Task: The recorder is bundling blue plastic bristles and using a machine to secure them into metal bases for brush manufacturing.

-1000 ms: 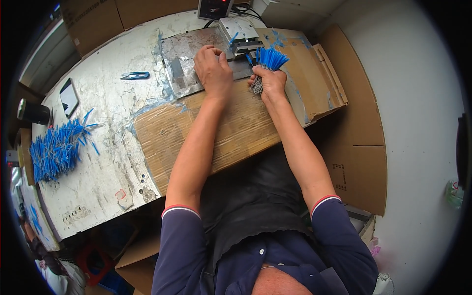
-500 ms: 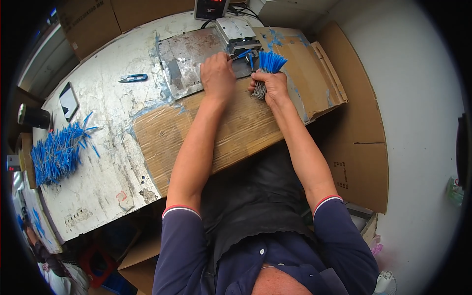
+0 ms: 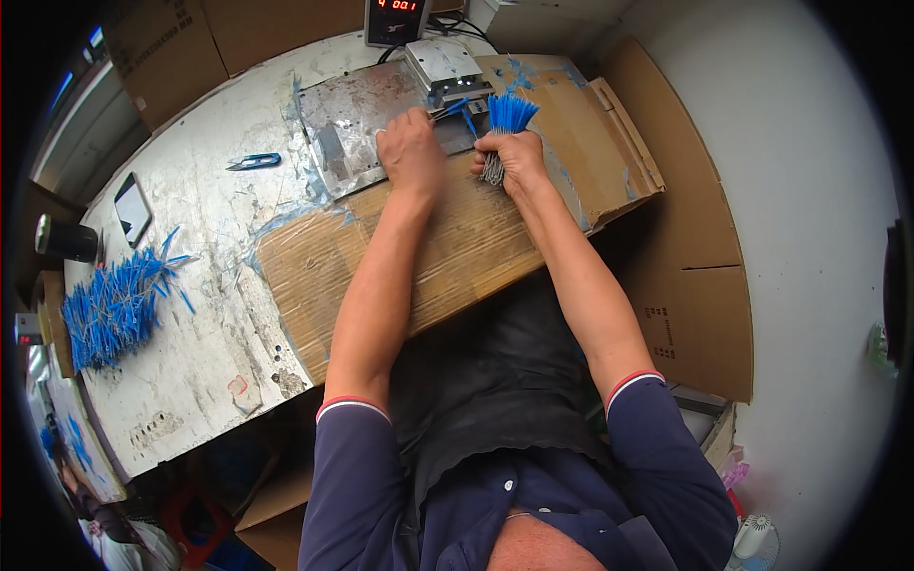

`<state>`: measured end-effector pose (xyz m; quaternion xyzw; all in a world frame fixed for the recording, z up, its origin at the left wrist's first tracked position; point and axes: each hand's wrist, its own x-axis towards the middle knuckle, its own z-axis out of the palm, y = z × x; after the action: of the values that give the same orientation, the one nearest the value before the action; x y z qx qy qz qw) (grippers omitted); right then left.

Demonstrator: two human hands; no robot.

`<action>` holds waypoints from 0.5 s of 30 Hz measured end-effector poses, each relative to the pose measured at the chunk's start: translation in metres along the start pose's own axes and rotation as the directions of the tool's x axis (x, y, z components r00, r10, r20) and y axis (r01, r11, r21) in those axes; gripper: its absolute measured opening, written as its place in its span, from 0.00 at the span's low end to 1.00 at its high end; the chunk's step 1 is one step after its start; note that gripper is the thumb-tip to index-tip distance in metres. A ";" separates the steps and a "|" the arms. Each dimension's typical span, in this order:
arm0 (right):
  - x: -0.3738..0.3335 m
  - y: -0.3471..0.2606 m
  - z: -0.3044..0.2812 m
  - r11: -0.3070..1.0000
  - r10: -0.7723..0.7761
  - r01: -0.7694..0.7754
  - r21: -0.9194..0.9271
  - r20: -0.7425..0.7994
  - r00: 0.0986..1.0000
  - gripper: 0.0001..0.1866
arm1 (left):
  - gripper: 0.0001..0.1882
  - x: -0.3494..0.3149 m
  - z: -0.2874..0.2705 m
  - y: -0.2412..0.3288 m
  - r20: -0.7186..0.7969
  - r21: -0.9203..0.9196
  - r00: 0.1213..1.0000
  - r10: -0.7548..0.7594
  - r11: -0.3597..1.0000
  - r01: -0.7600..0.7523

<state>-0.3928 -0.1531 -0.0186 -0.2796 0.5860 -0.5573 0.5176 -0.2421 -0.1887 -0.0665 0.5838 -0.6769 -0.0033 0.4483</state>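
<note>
My right hand [image 3: 517, 156] is closed round a thick bundle of thin metal wire pieces with blue ends [image 3: 512, 113]. The blue ends fan out above the fist, and the bare wire ends stick out below it. One more blue-tipped piece [image 3: 469, 122] stands apart at the thumb side of this hand. My left hand [image 3: 411, 152] is pinched near a small metal machine [image 3: 446, 68], and a single blue-tipped wire piece [image 3: 455, 108] reaches from its fingers toward the machine's front. The left fingertips are partly hidden by the back of the hand.
A heap of blue-tipped wire pieces [image 3: 114, 309] lies on the left of the worn white table [image 3: 214, 333]. Blue thread snips [image 3: 255, 162], a phone [image 3: 133, 208] and a dark cup [image 3: 67, 238] are also there. Behind the machine stands a red-lit display box [image 3: 396, 21]. Cardboard [image 3: 457, 247] covers the near edge.
The whole view has shifted slightly, bringing more of the display box into sight. My right hand with its bundle has risen a little toward the machine; my left hand stays almost where it was.
</note>
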 end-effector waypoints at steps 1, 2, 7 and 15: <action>0.001 0.001 0.000 1.000 0.012 -0.012 -0.002 0.002 1.000 0.04 | 0.05 -0.001 0.000 -0.001 -0.013 -0.011 0.999 -0.043 0.999 0.042; 0.002 0.000 0.001 1.000 0.009 -0.009 0.000 0.001 1.000 0.04 | 0.05 0.000 -0.002 0.001 -0.014 -0.012 0.999 -0.040 0.999 0.040; 0.007 -0.001 0.006 0.998 -0.030 0.027 -0.050 -0.065 0.997 0.05 | 0.05 0.005 -0.010 0.005 -0.037 -0.191 0.972 -0.232 0.956 0.221; 0.008 0.000 0.016 0.999 -0.025 0.021 -0.045 -0.082 0.996 0.06 | 0.05 0.007 -0.009 0.000 -0.153 -0.232 0.978 -0.139 0.967 0.101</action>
<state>-0.3807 -0.1660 -0.0181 -0.2746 0.6157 -0.5611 0.4803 -0.2354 -0.1899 -0.0567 0.5682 -0.5953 -0.0572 0.5652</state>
